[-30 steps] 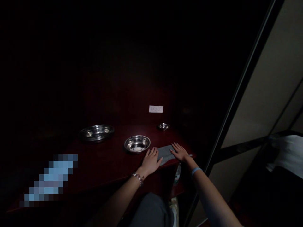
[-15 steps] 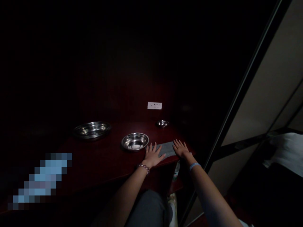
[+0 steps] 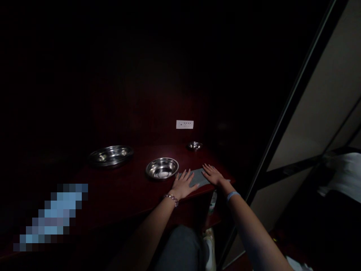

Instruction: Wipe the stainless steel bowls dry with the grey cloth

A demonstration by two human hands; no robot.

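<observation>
A grey cloth (image 3: 199, 177) lies flat near the front right edge of the dark red desk (image 3: 124, 192). My left hand (image 3: 182, 185) rests palm down on the cloth's left end, fingers spread. On its right end lies my right hand (image 3: 213, 175), also flat with the fingers stretched out. Just beyond my left hand stands a round stainless steel bowl (image 3: 162, 168). A smaller metal bowl (image 3: 194, 146) sits farther back, close to the wall.
Shiny metal basins (image 3: 111, 156), seemingly stacked, stand at the back left. A white socket panel (image 3: 184, 124) is on the wall. A blurred-out blue patch (image 3: 53, 214) covers something at left. Below the desk stands a bottle (image 3: 213, 203). Dark-framed panels (image 3: 307, 124) rise at right.
My right hand has slid slightly left along the cloth, its fingers now pointing more to the left. My left hand stays nearly in place. The view has shifted a little.
</observation>
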